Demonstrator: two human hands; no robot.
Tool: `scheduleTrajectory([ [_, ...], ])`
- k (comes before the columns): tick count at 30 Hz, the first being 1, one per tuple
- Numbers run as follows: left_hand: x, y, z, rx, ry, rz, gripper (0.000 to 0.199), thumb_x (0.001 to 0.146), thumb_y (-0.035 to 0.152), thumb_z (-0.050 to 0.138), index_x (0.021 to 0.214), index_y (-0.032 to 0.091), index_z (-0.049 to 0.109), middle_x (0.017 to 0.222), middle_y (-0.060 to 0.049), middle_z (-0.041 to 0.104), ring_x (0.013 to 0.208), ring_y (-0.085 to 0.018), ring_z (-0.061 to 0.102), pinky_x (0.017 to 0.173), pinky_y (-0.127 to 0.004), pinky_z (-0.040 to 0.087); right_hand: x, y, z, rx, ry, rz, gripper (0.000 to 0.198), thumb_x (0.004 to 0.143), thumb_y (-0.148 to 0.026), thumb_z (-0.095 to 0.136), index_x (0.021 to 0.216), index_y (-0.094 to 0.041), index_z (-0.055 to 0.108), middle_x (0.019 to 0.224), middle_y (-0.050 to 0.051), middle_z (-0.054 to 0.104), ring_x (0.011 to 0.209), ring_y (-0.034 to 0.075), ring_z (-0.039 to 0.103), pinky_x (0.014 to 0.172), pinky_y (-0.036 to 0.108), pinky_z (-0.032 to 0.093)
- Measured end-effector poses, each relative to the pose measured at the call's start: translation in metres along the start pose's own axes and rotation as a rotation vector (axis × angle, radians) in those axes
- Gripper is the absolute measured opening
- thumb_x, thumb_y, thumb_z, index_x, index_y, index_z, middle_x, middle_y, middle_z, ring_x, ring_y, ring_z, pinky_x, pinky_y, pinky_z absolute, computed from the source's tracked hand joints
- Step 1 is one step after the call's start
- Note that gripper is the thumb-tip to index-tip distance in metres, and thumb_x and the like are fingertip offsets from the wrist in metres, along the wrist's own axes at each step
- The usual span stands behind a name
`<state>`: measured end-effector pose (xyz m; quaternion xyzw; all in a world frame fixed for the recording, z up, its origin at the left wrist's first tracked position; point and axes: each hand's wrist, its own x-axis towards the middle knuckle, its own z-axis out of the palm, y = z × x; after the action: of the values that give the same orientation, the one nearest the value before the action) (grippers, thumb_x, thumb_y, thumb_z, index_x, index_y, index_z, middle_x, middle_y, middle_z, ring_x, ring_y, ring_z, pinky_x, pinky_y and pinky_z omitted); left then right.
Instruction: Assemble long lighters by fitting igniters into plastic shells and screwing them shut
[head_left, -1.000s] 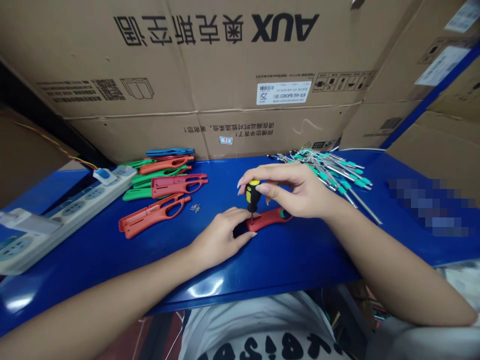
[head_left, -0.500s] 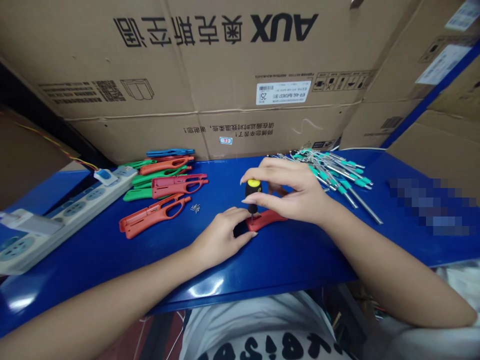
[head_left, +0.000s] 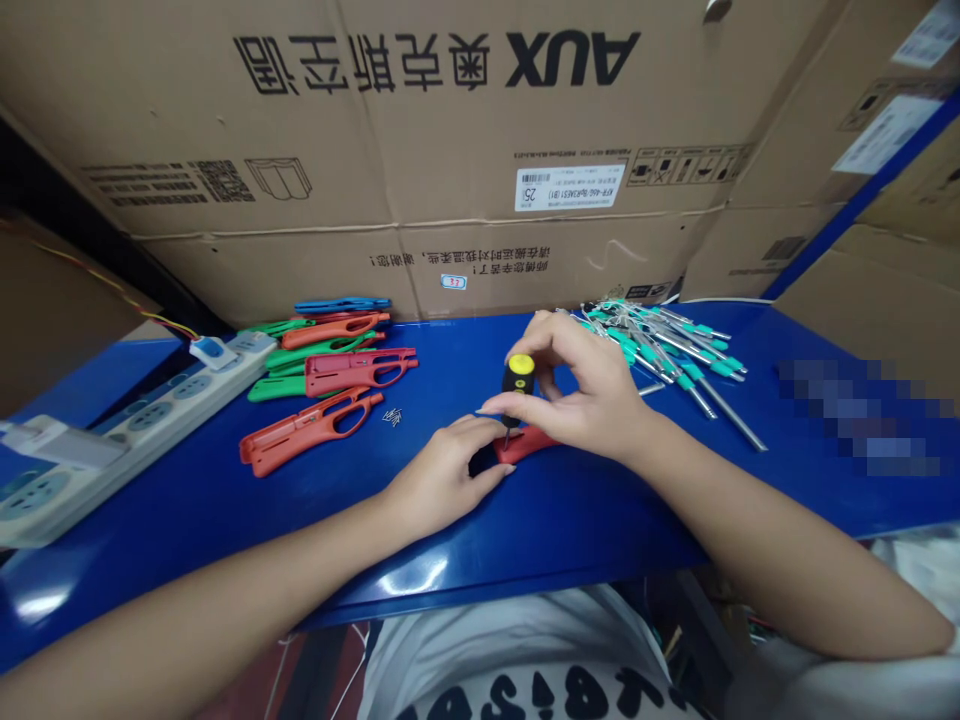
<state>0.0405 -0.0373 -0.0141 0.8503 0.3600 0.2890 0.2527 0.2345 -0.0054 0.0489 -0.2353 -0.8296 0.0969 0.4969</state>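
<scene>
A short screwdriver [head_left: 518,384] with a black handle and yellow cap stands nearly upright, gripped by the fingers of my right hand [head_left: 592,390]. Its tip meets the near end of a red plastic lighter casing [head_left: 529,443] lying on the table. My left hand [head_left: 446,468] pinches that end of the casing between thumb and fingers. The casing's far part is hidden under my right hand. Left of my left hand lies a small heap of screws [head_left: 392,416].
Red, green and blue lighter casings [head_left: 311,430] lie at left beside a white power strip [head_left: 142,420]. Metal rods with teal parts [head_left: 667,345] are piled at right. A large cardboard box [head_left: 420,130] walls the back of the blue table [head_left: 600,540].
My right fingers have shifted around the screwdriver handle and curled closer. The handle leans slightly more to the right. My left hand stays on the casing.
</scene>
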Motion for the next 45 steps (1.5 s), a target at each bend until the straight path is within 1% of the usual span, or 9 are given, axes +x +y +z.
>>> scheduleTrajectory([
  [5, 0.0, -0.002, 0.001, 0.034, 0.009, 0.019, 0.025, 0.088, 0.017, 0.071, 0.112, 0.019, 0.068, 0.108, -0.006, 0.075, 0.102, -0.027, 0.068, 0.092, -0.043, 0.053, -0.002, -0.003, 0.004, -0.057, 0.06, -0.034, 0.045, 0.08, -0.06, 0.074, 0.084, -0.022, 0.049, 0.075, -0.001, 0.058, 0.063, 0.013, 0.055, 0.058, 0.027, 0.046],
  [11, 0.0, 0.0, -0.001, 0.018, 0.008, 0.011, 0.024, 0.087, 0.017, 0.072, 0.11, 0.016, 0.068, 0.105, -0.007, 0.074, 0.099, -0.024, 0.068, 0.09, -0.038, 0.052, -0.003, 0.006, 0.002, -0.231, 0.046, -0.184, 0.034, 0.09, -0.052, 0.066, 0.088, -0.02, 0.054, 0.081, 0.005, 0.066, 0.072, 0.017, 0.065, 0.06, 0.027, 0.048],
  [17, 0.0, 0.002, -0.003, 0.038, -0.001, 0.0, 0.017, 0.088, 0.018, 0.07, 0.105, 0.017, 0.068, 0.102, -0.006, 0.073, 0.098, -0.024, 0.066, 0.089, -0.039, 0.052, 0.002, -0.004, -0.006, 0.081, -0.203, -0.131, 0.028, 0.104, -0.032, 0.042, 0.119, -0.017, 0.06, 0.119, 0.012, 0.07, 0.109, 0.019, 0.066, 0.091, 0.033, 0.055],
  [21, -0.001, 0.0, -0.003, 0.018, 0.01, 0.013, 0.023, 0.087, 0.016, 0.07, 0.11, 0.018, 0.067, 0.11, -0.007, 0.073, 0.104, -0.025, 0.066, 0.092, -0.039, 0.053, 0.004, -0.011, -0.007, 0.318, -0.336, 0.06, 0.033, 0.105, -0.029, 0.041, 0.132, -0.018, 0.057, 0.113, 0.009, 0.072, 0.08, 0.011, 0.069, 0.074, 0.025, 0.056],
  [26, -0.002, -0.001, -0.001, 0.049, 0.0, -0.006, 0.015, 0.087, 0.018, 0.07, 0.102, 0.019, 0.069, 0.1, -0.006, 0.074, 0.096, -0.025, 0.069, 0.088, -0.039, 0.054, 0.002, -0.007, -0.001, 0.161, -0.161, -0.033, 0.026, 0.091, -0.036, 0.07, 0.109, -0.018, 0.065, 0.097, 0.005, 0.071, 0.066, 0.011, 0.06, 0.062, 0.024, 0.051],
  [32, 0.0, 0.0, -0.002, 0.036, 0.003, 0.006, 0.03, 0.087, 0.018, 0.071, 0.116, 0.019, 0.068, 0.112, -0.007, 0.074, 0.104, -0.026, 0.067, 0.094, -0.042, 0.053, 0.001, 0.0, -0.004, -0.207, -0.056, -0.209, 0.023, 0.092, -0.041, 0.067, 0.101, -0.02, 0.066, 0.083, 0.002, 0.069, 0.067, 0.013, 0.06, 0.061, 0.024, 0.047],
  [37, 0.001, 0.005, -0.006, 0.042, -0.027, -0.023, 0.031, 0.086, 0.017, 0.073, 0.116, 0.017, 0.068, 0.11, -0.007, 0.074, 0.103, -0.025, 0.067, 0.095, -0.04, 0.053, 0.005, 0.001, -0.01, -0.047, -0.225, -0.04, 0.033, 0.104, -0.027, 0.04, 0.132, -0.02, 0.057, 0.131, 0.013, 0.062, 0.099, 0.017, 0.065, 0.077, 0.028, 0.052],
  [41, 0.001, 0.007, -0.008, 0.033, -0.032, -0.027, 0.03, 0.085, 0.014, 0.072, 0.115, 0.019, 0.068, 0.112, -0.006, 0.074, 0.104, -0.024, 0.068, 0.096, -0.039, 0.053, 0.005, 0.003, -0.008, 0.057, -0.218, 0.012, 0.027, 0.101, -0.031, 0.052, 0.125, -0.021, 0.059, 0.111, 0.007, 0.071, 0.076, 0.012, 0.064, 0.073, 0.027, 0.052],
  [45, 0.003, 0.007, -0.008, 0.045, -0.033, -0.014, 0.028, 0.085, 0.015, 0.071, 0.112, 0.019, 0.068, 0.115, -0.007, 0.074, 0.108, -0.025, 0.068, 0.096, -0.039, 0.053, 0.005, 0.002, -0.012, -0.125, -0.133, -0.138, 0.022, 0.091, -0.038, 0.07, 0.102, -0.02, 0.065, 0.093, 0.004, 0.073, 0.076, 0.015, 0.065, 0.072, 0.026, 0.05],
])
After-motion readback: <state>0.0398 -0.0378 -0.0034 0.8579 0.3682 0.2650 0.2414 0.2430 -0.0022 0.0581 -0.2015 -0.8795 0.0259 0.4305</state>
